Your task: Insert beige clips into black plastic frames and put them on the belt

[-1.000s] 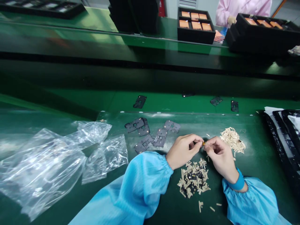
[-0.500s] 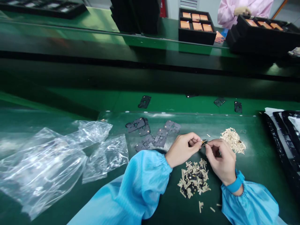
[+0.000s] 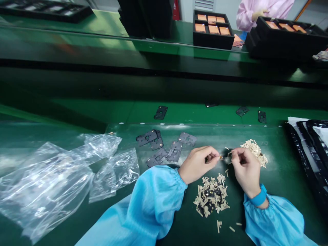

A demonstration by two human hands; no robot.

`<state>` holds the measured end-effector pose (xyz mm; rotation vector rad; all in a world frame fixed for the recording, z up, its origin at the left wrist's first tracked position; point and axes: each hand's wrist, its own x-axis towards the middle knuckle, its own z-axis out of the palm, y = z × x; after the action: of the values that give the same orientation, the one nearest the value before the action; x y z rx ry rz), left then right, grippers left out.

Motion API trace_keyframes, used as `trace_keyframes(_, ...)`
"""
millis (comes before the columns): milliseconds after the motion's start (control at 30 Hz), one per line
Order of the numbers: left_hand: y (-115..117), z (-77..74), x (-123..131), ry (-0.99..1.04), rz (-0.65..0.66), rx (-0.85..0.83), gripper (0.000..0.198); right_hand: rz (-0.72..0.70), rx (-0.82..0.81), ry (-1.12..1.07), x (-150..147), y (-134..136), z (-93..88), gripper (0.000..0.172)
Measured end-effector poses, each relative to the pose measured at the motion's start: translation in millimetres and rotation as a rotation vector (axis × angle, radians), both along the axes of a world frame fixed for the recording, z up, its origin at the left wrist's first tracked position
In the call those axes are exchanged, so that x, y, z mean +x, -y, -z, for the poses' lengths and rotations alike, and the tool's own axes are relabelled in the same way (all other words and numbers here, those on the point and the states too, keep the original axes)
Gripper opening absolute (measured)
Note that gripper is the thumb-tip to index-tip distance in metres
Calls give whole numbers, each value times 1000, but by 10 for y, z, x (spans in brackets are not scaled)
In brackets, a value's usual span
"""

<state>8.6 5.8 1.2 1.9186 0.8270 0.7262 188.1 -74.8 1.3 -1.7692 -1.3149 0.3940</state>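
My left hand (image 3: 198,163) is closed in a pinch on a small part (image 3: 221,157) with an orange spot, too small to name. To its right, my right hand (image 3: 245,168) pinches a thin beige strip (image 3: 229,154) between thumb and forefinger. A narrow gap separates the fingertips of both hands. Below them lies a heap of beige strips mixed with small black pieces (image 3: 211,195). Another pile, of beige strips (image 3: 253,148), sits just behind my right hand. One loose T-shaped beige strip (image 3: 227,173) shows between the heap and my right hand.
Several flat black plates with cutouts (image 3: 175,151) lie left of my hands, others farther back. Clear plastic bags (image 3: 58,184) spread across the left. Black-edged packages (image 3: 307,147) stand at the right. Behind a raised ledge are black trays (image 3: 214,37) and a person in a pink sleeve (image 3: 247,15).
My right hand has drawn slightly right, away from my left, with a beige strip now in its fingers. A loose strip has appeared below the hands. My left hand keeps its pinch.
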Motion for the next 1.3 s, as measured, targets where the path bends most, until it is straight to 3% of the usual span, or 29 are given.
trace_keyframes(67, -69, -10, -76, -19, 17, 298, 12, 6, -43, -53, 39, -20, 10, 21)
trace_keyframes(133, -138, -18, -163, -22, 25, 580, 14, -83, -84, -90, 43, -32, 4, 22)
trace_keyframes(233, -208, -9, -269, -38, 47, 775, 17, -214, -118, -220, 8, -39, -49, 12)
trace_keyframes(467, -206, 43, -307, -3, 112, 786, 28, -565, -495, -838, -8, -24, -179, 35)
trace_keyframes(667, -180, 8, -267, 37, 105, 915, 26, -609, -582, -1061, -32, 9, -160, 35)
trace_keyframes(900, -196, -10, -277, -38, 103, 934, 32, -576, -532, -1189, -55, 2, -140, 36)
trace_keyframes(1033, -461, -51, -117, -216, -14, 866, 17, -444, -381, -1182, -82, -32, -134, 36)
trace_keyframes(1200, -1089, -126, 427, -661, -58, 633, 26, -350, -311, -1164, -93, -57, -83, 36)
trace_keyframes(1300, -1454, -149, 761, -716, -56, 603, 31, -347, -292, -1205, -84, -60, -34, 34)
